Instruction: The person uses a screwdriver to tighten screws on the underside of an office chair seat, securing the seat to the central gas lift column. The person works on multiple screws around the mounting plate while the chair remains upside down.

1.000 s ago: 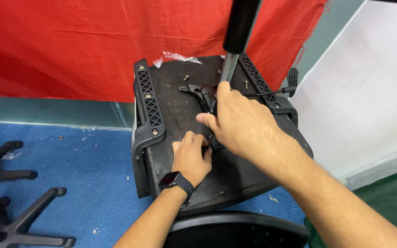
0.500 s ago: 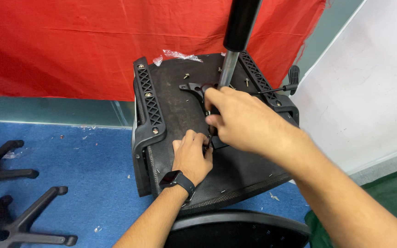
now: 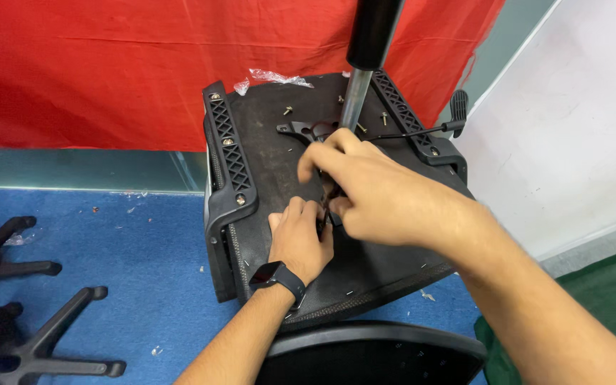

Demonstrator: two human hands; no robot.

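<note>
**Both hands on the seat's underside**

Right now your seat (image 3: 265, 178) lies upside down on the blue floor (image 3: 108, 235). Your left hand (image 3: 299, 242) pinches something small at the plate (image 3: 308, 132); your right hand (image 3: 365, 189) curls its fingers round a dark tool beside the post (image 3: 354, 100).

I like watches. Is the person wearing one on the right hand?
No, the dark smartwatch sits on the wrist of the left hand; the right hand has a bare wrist.

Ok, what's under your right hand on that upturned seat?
The right hand covers most of the black metal plate below the gas cylinder. The left hand touches its near edge. Whatever the fingers pinch is hidden.
</note>
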